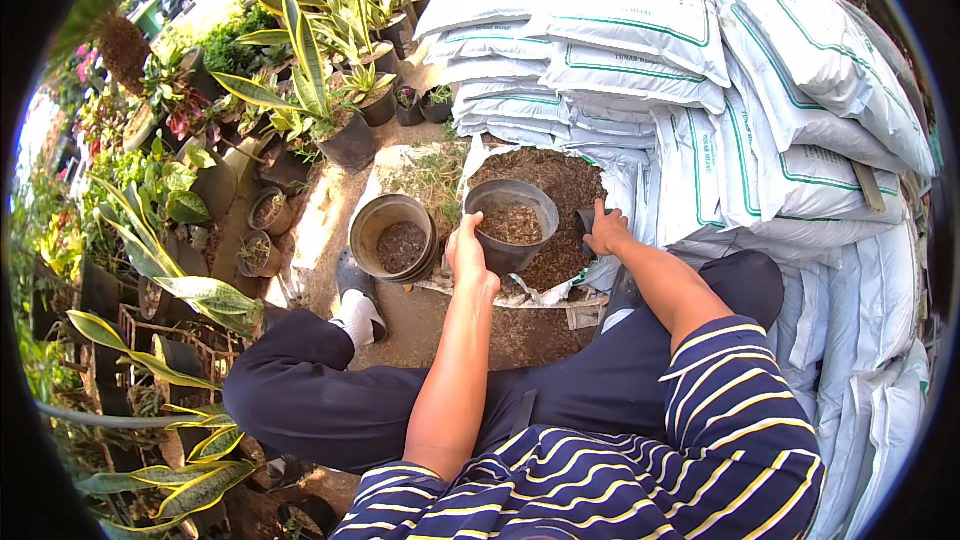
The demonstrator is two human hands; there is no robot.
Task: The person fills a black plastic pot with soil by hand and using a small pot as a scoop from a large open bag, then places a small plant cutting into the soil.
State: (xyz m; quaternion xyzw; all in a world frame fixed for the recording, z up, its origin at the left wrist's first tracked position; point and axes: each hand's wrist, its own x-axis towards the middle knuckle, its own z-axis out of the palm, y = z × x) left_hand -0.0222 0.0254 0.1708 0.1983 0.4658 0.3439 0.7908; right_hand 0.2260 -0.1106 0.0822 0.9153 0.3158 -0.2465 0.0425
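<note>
My left hand (472, 255) grips the left rim of a black plastic plant pot (511, 255), tilted a little above an open sack of potting mix (577, 172). Brown, fibrous mix (514, 225) lies inside that pot. At the sack's right side my right hand (609, 231) holds a black scoop-like object (583, 226); its exact shape is partly hidden by the fingers and the mix. Left of my left hand stands a stack of nested black pots (360, 240), the top one with some dark soil at its bottom.
White filled sacks (630, 0) are piled high behind and to the right. Potted snake plants (307, 75) and other pots crowd the left side. My shod foot (358, 292) rests beside the nested pots. Two small pots (262, 255) stand farther left.
</note>
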